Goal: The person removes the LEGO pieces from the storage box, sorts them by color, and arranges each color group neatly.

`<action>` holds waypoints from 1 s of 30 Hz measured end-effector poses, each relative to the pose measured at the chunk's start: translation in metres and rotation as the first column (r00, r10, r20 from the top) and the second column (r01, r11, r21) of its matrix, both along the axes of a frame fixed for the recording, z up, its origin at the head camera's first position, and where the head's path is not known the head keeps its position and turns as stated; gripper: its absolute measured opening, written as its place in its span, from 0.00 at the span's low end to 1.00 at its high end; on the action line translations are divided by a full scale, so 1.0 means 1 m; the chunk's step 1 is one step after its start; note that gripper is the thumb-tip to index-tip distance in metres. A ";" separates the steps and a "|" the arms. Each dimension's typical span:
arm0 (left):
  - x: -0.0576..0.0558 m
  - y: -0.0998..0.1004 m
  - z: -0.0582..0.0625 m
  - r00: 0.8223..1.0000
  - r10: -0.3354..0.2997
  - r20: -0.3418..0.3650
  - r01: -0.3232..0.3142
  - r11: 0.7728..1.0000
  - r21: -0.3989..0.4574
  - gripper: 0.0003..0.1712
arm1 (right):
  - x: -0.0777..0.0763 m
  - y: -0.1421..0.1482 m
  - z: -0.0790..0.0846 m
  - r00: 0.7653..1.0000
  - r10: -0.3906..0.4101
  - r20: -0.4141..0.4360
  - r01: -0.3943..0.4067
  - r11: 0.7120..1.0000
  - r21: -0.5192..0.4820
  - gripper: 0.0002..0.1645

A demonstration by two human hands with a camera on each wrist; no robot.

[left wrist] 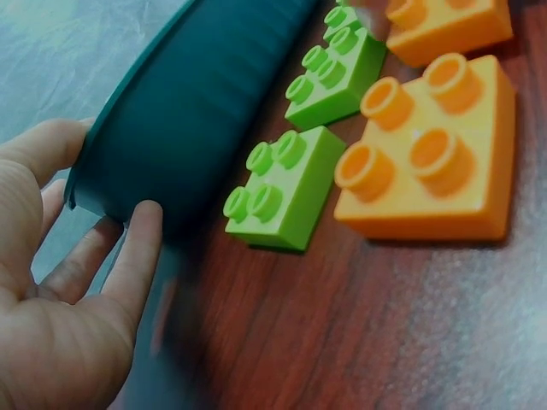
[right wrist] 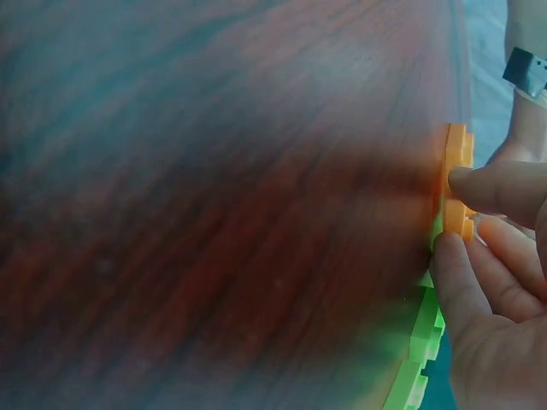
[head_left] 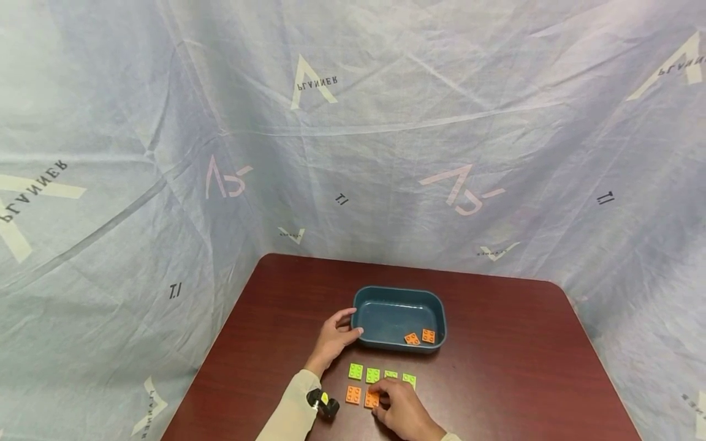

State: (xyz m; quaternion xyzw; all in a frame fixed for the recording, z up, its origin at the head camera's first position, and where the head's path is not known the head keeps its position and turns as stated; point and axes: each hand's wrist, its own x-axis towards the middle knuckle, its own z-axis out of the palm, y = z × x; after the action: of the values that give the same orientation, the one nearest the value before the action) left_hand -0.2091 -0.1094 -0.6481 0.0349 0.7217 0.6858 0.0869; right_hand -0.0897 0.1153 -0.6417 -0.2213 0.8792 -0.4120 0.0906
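Note:
My left hand (head_left: pixel 331 342) grips the left end of a dark teal bin (head_left: pixel 397 291), thumb against the near wall. In the left wrist view the fingers (left wrist: pixel 137 265) meet the bin's outer side (left wrist: pixel 184 111). Two orange toy bricks (head_left: pixel 428 335) lie inside the bin at its near right corner. My right hand (head_left: pixel 405 411) pinches an orange toy brick (head_left: pixel 372 400) between thumb and finger, low at the table. In the right wrist view this brick (right wrist: pixel 455 184) shows edge-on. Another orange brick (head_left: pixel 353 395) lies just left of it.
Several lime-green bricks (head_left: pixel 355 371) stand in a row between the bin and the orange bricks; my right hand partly covers some. A dark red wooden table (head_left: pixel 513 355) carries everything. Printed grey fabric (head_left: pixel 380 153) hangs behind and beside it. A black device (head_left: pixel 322 403) sits on my left wrist.

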 end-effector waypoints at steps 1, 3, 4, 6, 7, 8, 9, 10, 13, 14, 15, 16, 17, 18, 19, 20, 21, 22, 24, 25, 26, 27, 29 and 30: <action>0.000 0.000 -0.001 1.000 -0.001 0.000 0.001 1.000 0.002 0.39 | 0.000 0.000 -0.001 1.000 0.001 -0.001 -0.001 1.000 0.001 0.17; 0.000 0.000 -0.002 1.000 -0.002 0.001 0.002 1.000 0.003 0.39 | 0.000 0.000 -0.002 1.000 0.004 0.000 -0.004 1.000 0.000 0.17; 0.000 0.000 -0.002 1.000 -0.004 0.001 0.004 1.000 0.007 0.39 | 0.000 0.000 -0.003 1.000 0.005 -0.001 -0.005 1.000 0.001 0.17; 0.000 0.000 -0.003 1.000 -0.003 0.001 0.003 1.000 0.011 0.39 | 0.001 0.000 -0.004 1.000 0.005 0.000 -0.005 1.000 -0.001 0.17; 0.001 0.000 -0.003 1.000 -0.002 0.002 0.002 1.000 0.012 0.39 | 0.001 0.000 -0.004 1.000 0.003 0.005 -0.003 1.000 -0.001 0.17; 0.001 0.001 -0.003 1.000 -0.001 0.000 0.001 1.000 0.012 0.39 | 0.001 0.000 -0.004 1.000 0.000 0.005 0.000 1.000 0.000 0.17; 0.001 0.001 -0.003 1.000 -0.001 0.000 0.001 1.000 0.014 0.39 | 0.001 0.000 -0.004 1.000 -0.001 0.001 0.001 1.000 0.000 0.17; 0.001 0.001 -0.003 1.000 0.000 -0.001 0.000 1.000 0.015 0.39 | 0.001 -0.001 -0.003 1.000 -0.001 -0.001 0.001 1.000 0.000 0.17; 0.001 0.002 -0.002 1.000 0.001 0.001 -0.001 1.000 0.019 0.38 | 0.001 -0.001 -0.003 1.000 -0.004 -0.009 0.004 1.000 -0.006 0.17; 0.001 0.002 -0.002 1.000 0.001 0.001 -0.001 1.000 0.020 0.38 | 0.001 -0.001 -0.003 1.000 -0.004 -0.009 0.004 1.000 -0.010 0.17; 0.001 0.002 -0.002 1.000 0.000 0.002 0.000 1.000 0.021 0.38 | 0.001 0.000 -0.003 1.000 -0.003 -0.012 0.003 1.000 -0.014 0.17; 0.001 0.002 -0.002 1.000 0.000 0.005 0.000 1.000 0.023 0.38 | 0.002 0.000 -0.003 1.000 -0.005 -0.012 0.005 1.000 -0.016 0.17; 0.001 0.002 -0.002 1.000 -0.001 0.006 0.001 1.000 0.027 0.38 | 0.002 0.000 -0.002 1.000 -0.007 -0.014 0.007 1.000 -0.018 0.17; 0.001 0.002 -0.002 1.000 -0.003 0.006 0.003 1.000 0.029 0.38 | 0.002 0.000 -0.002 1.000 -0.009 -0.016 0.009 1.000 -0.023 0.17; 0.001 0.002 -0.002 1.000 -0.003 0.007 0.003 1.000 0.031 0.38 | 0.002 0.001 -0.001 1.000 -0.013 -0.016 0.012 1.000 -0.027 0.17; 0.001 0.002 -0.002 1.000 -0.003 0.008 0.003 0.999 0.032 0.38 | 0.001 0.001 0.000 1.000 -0.016 -0.021 0.015 0.999 -0.030 0.17; 0.001 0.001 -0.002 1.000 -0.004 0.009 0.004 0.999 0.035 0.38 | 0.001 0.002 0.002 1.000 -0.018 -0.024 0.017 0.999 -0.038 0.17; 0.000 0.001 -0.002 1.000 -0.005 0.009 0.005 0.999 0.039 0.39 | 0.000 0.002 0.003 1.000 -0.023 -0.020 0.023 0.999 -0.045 0.16; 0.000 0.001 -0.002 1.000 -0.007 0.009 0.007 0.999 0.042 0.39 | -0.001 0.003 0.007 0.999 -0.032 -0.017 0.031 0.998 -0.060 0.16; 0.000 0.001 -0.002 1.000 -0.008 0.009 0.008 0.999 0.045 0.39 | -0.002 0.004 0.009 0.999 -0.035 -0.014 0.034 0.997 -0.069 0.16; -0.001 0.000 -0.002 1.000 -0.010 0.009 0.009 0.999 0.046 0.39 | -0.003 0.005 0.011 0.999 -0.039 -0.013 0.038 0.997 -0.073 0.16; -0.001 0.000 -0.003 1.000 -0.011 0.011 0.010 0.999 0.048 0.39 | -0.004 0.006 0.013 0.999 -0.044 -0.010 0.043 0.996 -0.078 0.16; -0.001 0.000 -0.004 1.000 -0.010 0.012 0.010 0.999 0.043 0.39 | -0.006 0.008 0.016 0.999 -0.050 -0.011 0.049 0.995 -0.085 0.18; -0.001 0.000 -0.004 1.000 -0.010 0.013 0.010 0.999 0.041 0.39 | -0.008 0.009 0.018 0.999 -0.051 -0.008 0.050 0.994 -0.095 0.18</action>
State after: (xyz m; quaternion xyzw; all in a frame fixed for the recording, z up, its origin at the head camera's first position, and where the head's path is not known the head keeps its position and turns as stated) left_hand -0.2103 -0.1091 -0.6521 0.0357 0.7068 0.7002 0.0943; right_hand -0.0973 0.1244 -0.6235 -0.2050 0.8645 -0.4543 0.0651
